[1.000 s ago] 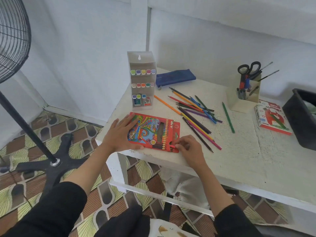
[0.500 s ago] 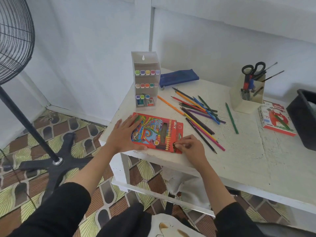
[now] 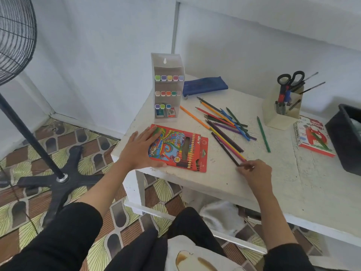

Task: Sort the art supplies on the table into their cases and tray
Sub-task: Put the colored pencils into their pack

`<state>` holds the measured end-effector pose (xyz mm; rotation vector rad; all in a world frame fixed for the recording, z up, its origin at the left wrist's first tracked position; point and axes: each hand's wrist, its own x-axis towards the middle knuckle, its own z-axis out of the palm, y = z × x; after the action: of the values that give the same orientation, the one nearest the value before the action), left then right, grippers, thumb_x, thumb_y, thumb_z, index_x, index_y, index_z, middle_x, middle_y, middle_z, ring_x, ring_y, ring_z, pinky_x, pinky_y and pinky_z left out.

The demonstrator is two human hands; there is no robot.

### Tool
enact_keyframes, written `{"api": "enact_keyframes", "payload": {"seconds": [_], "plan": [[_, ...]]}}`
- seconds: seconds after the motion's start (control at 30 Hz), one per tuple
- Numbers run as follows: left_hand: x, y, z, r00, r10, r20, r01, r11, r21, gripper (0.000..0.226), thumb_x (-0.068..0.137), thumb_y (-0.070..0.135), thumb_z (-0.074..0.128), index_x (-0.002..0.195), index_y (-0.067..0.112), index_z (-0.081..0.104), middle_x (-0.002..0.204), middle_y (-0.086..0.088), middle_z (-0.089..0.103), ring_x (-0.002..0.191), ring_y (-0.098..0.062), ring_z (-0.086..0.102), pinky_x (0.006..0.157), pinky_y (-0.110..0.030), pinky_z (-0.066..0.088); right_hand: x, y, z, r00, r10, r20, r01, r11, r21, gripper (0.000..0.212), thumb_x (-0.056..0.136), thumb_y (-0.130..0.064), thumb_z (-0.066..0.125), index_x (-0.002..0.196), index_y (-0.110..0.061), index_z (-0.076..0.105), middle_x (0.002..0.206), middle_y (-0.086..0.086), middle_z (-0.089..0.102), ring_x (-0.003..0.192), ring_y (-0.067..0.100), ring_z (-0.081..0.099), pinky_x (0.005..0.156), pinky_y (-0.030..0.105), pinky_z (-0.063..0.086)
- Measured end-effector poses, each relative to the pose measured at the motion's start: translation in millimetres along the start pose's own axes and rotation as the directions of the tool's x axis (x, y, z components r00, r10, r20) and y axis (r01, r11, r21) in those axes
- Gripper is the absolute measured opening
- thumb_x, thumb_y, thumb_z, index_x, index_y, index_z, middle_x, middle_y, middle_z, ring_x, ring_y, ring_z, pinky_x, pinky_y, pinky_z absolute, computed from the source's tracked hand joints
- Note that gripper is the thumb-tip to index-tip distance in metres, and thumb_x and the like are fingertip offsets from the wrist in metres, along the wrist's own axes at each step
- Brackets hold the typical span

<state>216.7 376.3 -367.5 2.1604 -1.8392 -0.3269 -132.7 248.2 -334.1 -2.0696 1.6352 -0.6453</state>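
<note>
A red colour-pencil case (image 3: 181, 145) lies flat near the table's front left corner, with pencils showing through its window. My left hand (image 3: 140, 151) rests flat on its left half, fingers straight. Right of the case, several loose coloured pencils (image 3: 224, 122) lie fanned on the white table (image 3: 254, 188). My right hand (image 3: 256, 173) is at their near ends, its curled fingertips pinching the tip of a dark pencil (image 3: 226, 149). A single green pencil (image 3: 263, 133) lies apart, further right.
A clear marker stand (image 3: 168, 89) with coloured caps stands behind the case, and a blue pouch (image 3: 205, 86) lies beside it. At the back right are a pen holder (image 3: 281, 112) with scissors, a crayon box (image 3: 312, 135) and a black tray (image 3: 345, 137). A fan stand (image 3: 39, 149) is on the floor to the left.
My right hand left the case's lower right corner and moved right to the near ends of the loose pencils. My left hand stayed flat on the case.
</note>
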Motion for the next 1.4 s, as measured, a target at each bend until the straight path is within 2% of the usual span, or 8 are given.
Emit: {"api": "enact_keyframes", "payload": {"seconds": [0.2, 0.3, 0.4, 0.57, 0.77, 1.03, 1.27, 1.4], "plan": [[-0.8, 1.5, 0.6, 1.000, 0.000, 0.004, 0.000, 1.000, 0.014, 0.128, 0.046, 0.103, 0.018, 0.152, 0.029, 0.013, 0.160, 0.007, 0.003, 0.148, -0.016, 0.003, 0.118, -0.045, -0.002, -3.9, 0.1, 8.3, 1.000, 0.018, -0.005, -0.018, 0.996, 0.089, 0.007, 0.082, -0.006, 0.069, 0.088, -0.006, 0.071, 0.086, 0.009, 0.065, 0.072, 0.015, 0.054, 0.064, 0.007, 0.034], [-0.7, 0.2, 1.5, 1.000, -0.003, 0.001, 0.003, 1.000, 0.018, 0.127, 0.048, 0.102, 0.017, 0.152, 0.030, 0.012, 0.160, 0.007, 0.002, 0.148, -0.017, 0.003, 0.117, -0.045, -0.003, -3.7, 2.4, 7.9, 0.999, 0.037, 0.014, -0.039, 0.992, 0.121, 0.007, 0.084, -0.011, 0.067, 0.090, -0.015, 0.070, 0.087, 0.005, 0.064, 0.078, 0.017, 0.057, 0.067, 0.024, 0.042], [-0.7, 0.2, 1.9, 1.000, -0.006, 0.006, 0.006, 1.000, 0.020, 0.127, 0.047, 0.103, 0.016, 0.151, 0.031, 0.012, 0.160, 0.007, 0.003, 0.148, -0.017, 0.003, 0.117, -0.045, -0.003, -1.3, 4.3, 7.8, 1.000, 0.004, 0.025, -0.006, 0.995, 0.104, 0.008, 0.083, -0.008, 0.067, 0.087, -0.015, 0.070, 0.085, 0.005, 0.063, 0.079, 0.018, 0.057, 0.070, 0.028, 0.043], [-0.8, 1.2, 0.1, 1.000, -0.009, 0.008, 0.008, 1.000, 0.022, 0.129, 0.045, 0.103, 0.014, 0.152, 0.030, 0.011, 0.160, 0.007, 0.002, 0.148, -0.016, 0.003, 0.117, -0.043, -0.004, 0.1, 2.6, 7.8, 1.000, 0.002, 0.020, -0.004, 0.995, 0.097, 0.009, 0.082, -0.002, 0.066, 0.087, -0.007, 0.070, 0.081, 0.008, 0.062, 0.072, 0.014, 0.052, 0.071, 0.024, 0.038], [-0.3, 1.6, -1.5, 1.000, -0.011, -0.002, 0.011, 1.000, 0.015, 0.130, 0.045, 0.103, 0.014, 0.151, 0.029, 0.016, 0.160, 0.005, 0.006, 0.147, -0.019, 0.007, 0.117, -0.046, -0.001, 1.4, -2.2, 8.6, 0.996, -0.048, 0.074, 0.043, 0.997, 0.070, 0.016, 0.083, 0.003, 0.063, 0.089, -0.010, 0.072, 0.087, 0.004, 0.060, 0.073, 0.009, 0.049, 0.065, 0.005, 0.033], [-0.5, 1.8, -1.7, 1.000, -0.009, -0.009, 0.009, 1.000, 0.002, 0.129, 0.046, 0.103, 0.017, 0.151, 0.028, 0.018, 0.160, 0.005, 0.009, 0.147, -0.019, 0.009, 0.117, -0.046, 0.000, 2.5, -53.2, 37.0, 0.951, -0.222, 0.215, 0.196, 0.971, 0.133, 0.027, 0.086, 0.010, 0.053, 0.094, -0.010, 0.070, 0.094, 0.000, 0.059, 0.086, 0.010, 0.052, 0.076, 0.009, 0.037], [-1.9, 3.3, -2.5, 1.000, -0.019, -0.023, 0.018, 1.000, -0.018, 0.129, 0.045, 0.103, 0.020, 0.151, 0.029, 0.019, 0.160, 0.006, 0.009, 0.147, -0.017, 0.008, 0.118, -0.047, 0.001, -9.9, -73.0, 66.9, 0.957, -0.118, 0.264, -0.004, 0.906, 0.422, 0.022, 0.076, -0.001, 0.071, 0.086, -0.018, 0.061, 0.088, 0.000, 0.069, 0.077, -0.003, 0.064, 0.072, 0.013, 0.047], [-1.1, 3.5, -1.9, 1.000, -0.015, -0.025, 0.015, 1.000, -0.020, 0.128, 0.046, 0.103, 0.020, 0.150, 0.029, 0.020, 0.160, 0.006, 0.010, 0.147, -0.017, 0.009, 0.118, -0.047, 0.002, -11.3, -66.0, 66.0, 0.954, -0.152, 0.259, 0.022, 0.897, 0.441, 0.025, 0.079, -0.003, 0.071, 0.085, -0.025, 0.061, 0.094, 0.003, 0.069, 0.079, -0.002, 0.066, 0.073, 0.013, 0.050]]}}
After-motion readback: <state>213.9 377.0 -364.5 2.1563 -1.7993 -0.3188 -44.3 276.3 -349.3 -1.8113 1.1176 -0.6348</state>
